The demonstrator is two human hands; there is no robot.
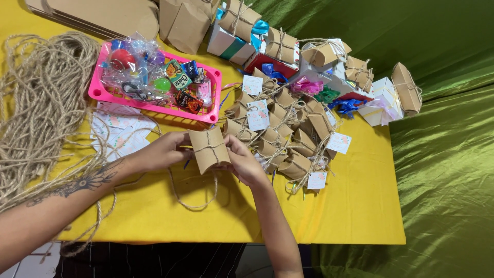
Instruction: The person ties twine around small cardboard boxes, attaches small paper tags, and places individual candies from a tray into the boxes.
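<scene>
table: yellow cloth-covered tabletop [355,206], fills most of view | backdrop: shiny olive-green satin fabric [442,170] draped right side and top right, creased, glossy highlights | floor: sliver of pale tile [31,262] bottom left, dark striped cloth [154,260] below table's near edge | light: even, bright, soft shadows

Looks like a home craft setup for packing party favors, not a real workshop. There's a table under a yellow cloth [350,216] with shiny green fabric [442,170] draped behind it, a heap of small kraft boxes [280,134] tied with string and tagged, a big tangle of twine [41,98], and a pink basket [154,105] full of candy and little toys.
</scene>
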